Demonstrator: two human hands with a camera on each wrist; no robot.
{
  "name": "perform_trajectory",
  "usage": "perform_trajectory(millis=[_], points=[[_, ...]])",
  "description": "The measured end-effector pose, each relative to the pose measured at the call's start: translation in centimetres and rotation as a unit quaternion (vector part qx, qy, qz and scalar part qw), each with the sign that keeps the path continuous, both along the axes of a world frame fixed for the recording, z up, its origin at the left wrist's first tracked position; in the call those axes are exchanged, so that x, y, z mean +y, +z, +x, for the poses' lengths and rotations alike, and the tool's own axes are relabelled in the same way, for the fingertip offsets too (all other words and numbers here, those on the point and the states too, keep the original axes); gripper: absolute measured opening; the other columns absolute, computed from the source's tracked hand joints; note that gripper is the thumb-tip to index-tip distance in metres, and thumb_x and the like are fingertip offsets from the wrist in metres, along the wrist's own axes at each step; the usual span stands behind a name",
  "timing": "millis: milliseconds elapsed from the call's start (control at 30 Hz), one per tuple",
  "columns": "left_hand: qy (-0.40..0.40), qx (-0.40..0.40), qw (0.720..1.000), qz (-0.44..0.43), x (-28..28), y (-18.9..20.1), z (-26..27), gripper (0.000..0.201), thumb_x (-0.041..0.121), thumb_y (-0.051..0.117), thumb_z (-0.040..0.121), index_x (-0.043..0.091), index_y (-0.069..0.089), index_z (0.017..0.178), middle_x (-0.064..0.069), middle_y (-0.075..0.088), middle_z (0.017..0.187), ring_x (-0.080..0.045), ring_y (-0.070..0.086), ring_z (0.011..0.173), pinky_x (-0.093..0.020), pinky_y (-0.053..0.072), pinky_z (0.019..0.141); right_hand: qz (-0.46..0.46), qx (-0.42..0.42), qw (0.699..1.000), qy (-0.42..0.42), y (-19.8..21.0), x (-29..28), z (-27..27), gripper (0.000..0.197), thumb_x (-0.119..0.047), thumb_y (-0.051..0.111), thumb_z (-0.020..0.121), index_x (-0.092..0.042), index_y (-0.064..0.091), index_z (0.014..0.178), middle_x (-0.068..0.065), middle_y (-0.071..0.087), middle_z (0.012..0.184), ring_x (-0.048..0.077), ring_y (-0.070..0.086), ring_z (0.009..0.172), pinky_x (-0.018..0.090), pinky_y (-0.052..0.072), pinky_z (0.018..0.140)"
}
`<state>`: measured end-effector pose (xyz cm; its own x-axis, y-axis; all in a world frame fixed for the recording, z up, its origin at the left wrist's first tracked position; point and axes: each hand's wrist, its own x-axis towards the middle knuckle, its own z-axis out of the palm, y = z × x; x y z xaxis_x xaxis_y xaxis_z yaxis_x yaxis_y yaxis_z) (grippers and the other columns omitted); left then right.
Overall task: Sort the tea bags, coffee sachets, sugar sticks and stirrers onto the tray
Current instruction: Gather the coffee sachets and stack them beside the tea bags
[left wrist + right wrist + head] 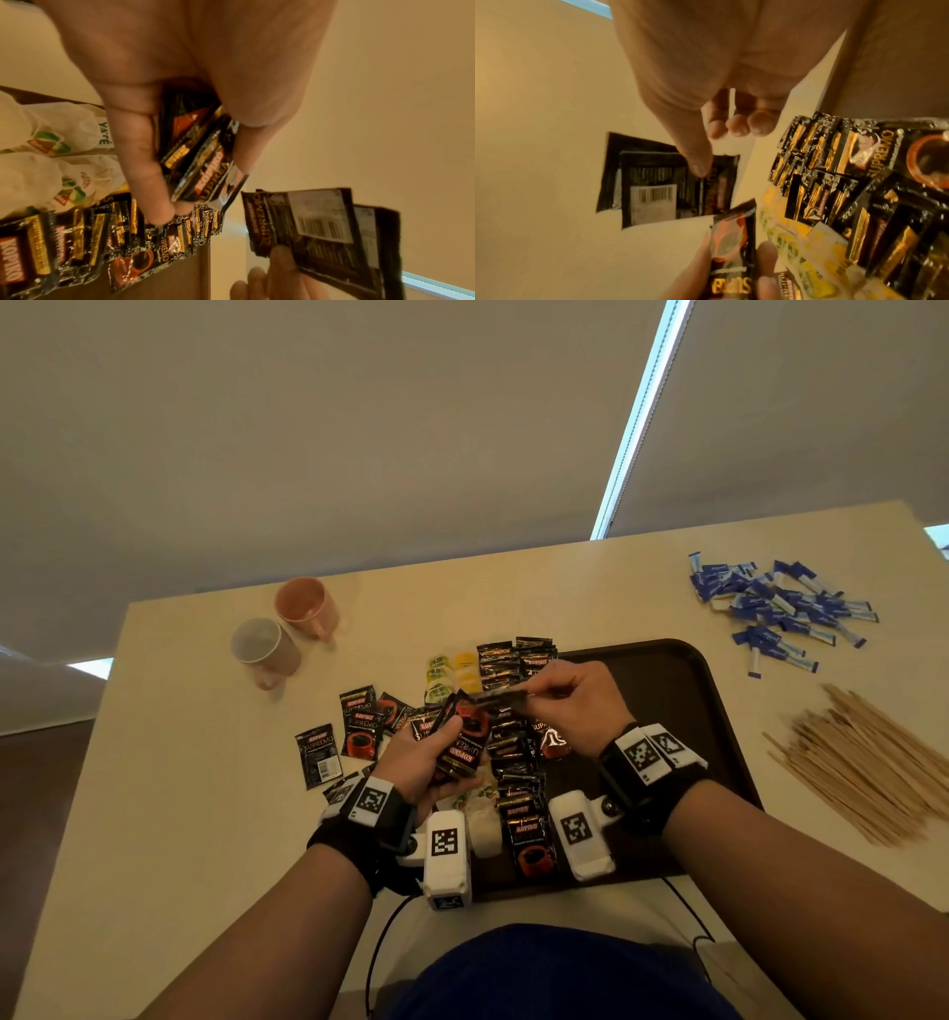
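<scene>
My left hand (442, 748) grips a small stack of black Kopiko coffee sachets (464, 744) above the tray's left edge; the left wrist view shows the stack (205, 168) clamped between thumb and fingers. My right hand (535, 698) pinches two more coffee sachets (502, 698) just right of that stack, barcode sides showing (659, 188). A column of coffee sachets (516, 762) lies on the left side of the dark tray (672, 695). Yellow-green tea bags (452, 675) sit at its far left corner, white tea bags (54, 140) near its front.
Loose coffee sachets (339, 742) lie on the table left of the tray. Blue sugar sticks (780, 608) are piled at the far right, with wooden stirrers (868, 762) heaped in front of them. Two mugs (287, 629) stand far left.
</scene>
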<state>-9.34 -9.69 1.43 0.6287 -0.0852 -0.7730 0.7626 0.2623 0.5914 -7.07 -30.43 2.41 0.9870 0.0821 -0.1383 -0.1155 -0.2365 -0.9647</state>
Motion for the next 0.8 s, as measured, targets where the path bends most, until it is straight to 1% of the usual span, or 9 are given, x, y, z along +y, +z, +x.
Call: perform_trajectory(millis=[100, 167, 233, 333, 400, 467, 567, 700, 800], points=[[-0.004, 0.005, 1.0, -0.009, -0.2, 0.4, 0.2, 0.044, 0.024, 0.065, 0.093, 0.004, 0.05, 0.13, -0.022, 0.073, 0.101, -0.03, 0.074, 0.081, -0.036, 0.059, 0.055, -0.02, -0.057, 0.998, 0.019, -0.4, 0.1, -0.5, 0.016, 0.0, 0.074, 0.081, -0.011, 0.078, 0.092, 0.001, 0.075, 0.085, 0.008, 0.069, 0.078, 0.018, 0.054, 0.072], [-0.008, -0.001, 1.0, -0.019, -0.2, 0.8, 0.4, 0.04, 0.03, 0.064, 0.093, 0.005, 0.056, 0.124, -0.017, 0.074, 0.094, -0.025, 0.075, 0.075, -0.033, 0.058, 0.053, -0.026, -0.067, 0.997, 0.036, -0.8, 0.2, -1.0, 0.02, 0.002, 0.073, 0.082, -0.012, 0.078, 0.095, -0.001, 0.075, 0.089, 0.007, 0.07, 0.082, 0.019, 0.056, 0.074], [-0.017, -0.01, 1.0, -0.014, -0.1, 1.0, 0.6, 0.042, 0.034, 0.065, 0.092, 0.006, 0.06, 0.123, -0.014, 0.074, 0.095, -0.021, 0.075, 0.074, -0.031, 0.058, 0.054, -0.037, -0.058, 0.997, 0.045, -1.3, 0.1, -1.4, 0.023, 0.003, 0.072, 0.082, -0.013, 0.077, 0.096, -0.002, 0.075, 0.094, 0.006, 0.07, 0.088, 0.02, 0.056, 0.078], [-0.027, -0.016, 1.0, -0.002, 0.0, 1.0, 0.7, 0.048, 0.023, 0.07, 0.088, 0.004, 0.056, 0.13, -0.015, 0.072, 0.103, -0.022, 0.075, 0.079, -0.031, 0.058, 0.056, -0.059, -0.051, 0.996, 0.054, -1.9, -0.1, -1.7, 0.024, 0.002, 0.07, 0.084, -0.016, 0.077, 0.099, -0.003, 0.074, 0.099, 0.007, 0.07, 0.094, 0.021, 0.057, 0.082], [-0.025, -0.02, 0.999, -0.002, 0.0, 1.0, 0.6, 0.044, 0.013, 0.069, 0.089, 0.002, 0.055, 0.13, -0.017, 0.071, 0.104, -0.023, 0.074, 0.078, -0.03, 0.058, 0.053, -0.07, -0.052, 0.995, 0.05, -2.1, -0.1, -1.8, 0.025, 0.001, 0.067, 0.086, -0.016, 0.077, 0.101, -0.002, 0.074, 0.1, 0.007, 0.07, 0.094, 0.021, 0.057, 0.082], [-0.017, -0.028, 0.999, -0.003, -0.2, 0.9, 0.6, 0.041, 0.009, 0.068, 0.09, 0.0, 0.056, 0.128, -0.018, 0.071, 0.103, -0.025, 0.074, 0.08, -0.031, 0.058, 0.053, -0.055, -0.022, 0.998, 0.036, -2.1, 0.1, -1.6, 0.024, 0.0, 0.066, 0.087, -0.015, 0.077, 0.102, 0.0, 0.074, 0.098, 0.008, 0.071, 0.09, 0.022, 0.058, 0.079], [-0.008, -0.038, 0.999, -0.005, -0.3, 0.7, 0.7, 0.034, 0.007, 0.068, 0.09, 0.001, 0.059, 0.122, -0.017, 0.074, 0.098, -0.027, 0.075, 0.081, -0.032, 0.059, 0.055, 0.01, 0.044, 0.999, 0.001, -1.8, 0.5, -1.2, 0.015, -0.007, 0.075, 0.083, -0.009, 0.072, 0.098, 0.005, 0.074, 0.09, 0.013, 0.072, 0.081, 0.023, 0.058, 0.073], [-0.004, -0.043, 0.999, -0.016, -0.4, 0.6, 0.8, 0.027, 0.006, 0.068, 0.089, 0.004, 0.061, 0.115, -0.014, 0.076, 0.093, -0.028, 0.075, 0.082, -0.034, 0.059, 0.055, 0.072, 0.136, 0.987, -0.036, -1.4, 0.7, -0.9, 0.024, -0.007, 0.079, 0.079, -0.005, 0.066, 0.1, 0.012, 0.074, 0.081, 0.02, 0.07, 0.068, 0.026, 0.056, 0.06], [-0.002, -0.049, 0.999, -0.016, -0.3, 0.5, 0.7, 0.028, 0.004, 0.068, 0.088, 0.004, 0.061, 0.115, -0.016, 0.074, 0.1, -0.031, 0.075, 0.085, -0.036, 0.06, 0.057, 0.075, 0.175, 0.981, -0.026, -1.0, 0.4, -0.6, 0.017, -0.005, 0.078, 0.079, -0.004, 0.069, 0.092, 0.008, 0.072, 0.071, 0.014, 0.063, 0.053, 0.021, 0.051, 0.049]])
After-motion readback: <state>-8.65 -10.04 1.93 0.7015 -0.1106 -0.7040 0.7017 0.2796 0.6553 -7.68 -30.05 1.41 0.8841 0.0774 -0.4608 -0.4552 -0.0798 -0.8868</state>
